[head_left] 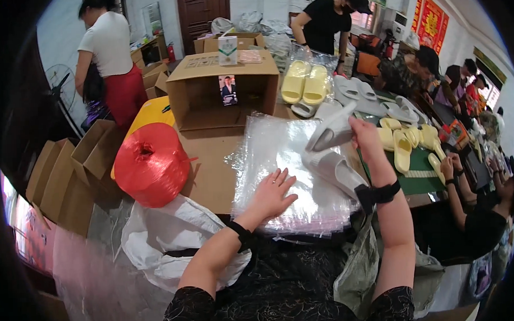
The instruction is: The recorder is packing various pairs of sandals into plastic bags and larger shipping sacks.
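A stack of clear plastic bags (257,155) lies in front of me on the table. My left hand (274,194) rests on it, palm down with the fingers spread, holding nothing. My right hand (366,137) grips one end of a light grey slide slipper (334,127), raised and tilted above the stack's right side. A second grey slipper (338,172) lies just below it on the bags, close to my right wrist. What my right thumb and fingers press on is partly hidden.
A large red roll of plastic twine (150,164) stands left of the bags. Behind is an open cardboard box (223,71) with a phone (228,90) on it. Bagged yellow slippers (305,82) and loose pairs (402,150) sit to the right, where co-workers are seated.
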The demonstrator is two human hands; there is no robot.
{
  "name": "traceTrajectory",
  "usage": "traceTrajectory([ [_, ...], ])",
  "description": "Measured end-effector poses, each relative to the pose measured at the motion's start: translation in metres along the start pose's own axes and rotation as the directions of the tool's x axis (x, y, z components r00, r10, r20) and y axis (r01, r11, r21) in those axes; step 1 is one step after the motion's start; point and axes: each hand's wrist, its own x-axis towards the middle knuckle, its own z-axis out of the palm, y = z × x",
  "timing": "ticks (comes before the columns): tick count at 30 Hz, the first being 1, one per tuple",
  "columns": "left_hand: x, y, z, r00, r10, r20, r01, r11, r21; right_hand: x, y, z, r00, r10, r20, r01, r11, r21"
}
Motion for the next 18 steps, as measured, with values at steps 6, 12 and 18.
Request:
traceTrajectory([
  [6,-0.001,0.003,0.002,1.000,0.006,-0.022,-0.006,1.000,-0.012,-0.002,0.066,0.013,0.978,0.189,0.088,-0.203,0.960,0.194],
  [12,-0.002,-0.004,0.010,0.999,0.012,-0.033,-0.012,1.000,-0.006,-0.072,0.025,0.041,0.875,0.339,0.345,-0.404,0.905,0.133],
  [18,0.000,0.000,-0.002,1.000,-0.002,0.001,0.002,0.999,-0.045,-0.117,0.024,0.058,0.769,0.155,0.620,-0.171,0.985,-0.033],
])
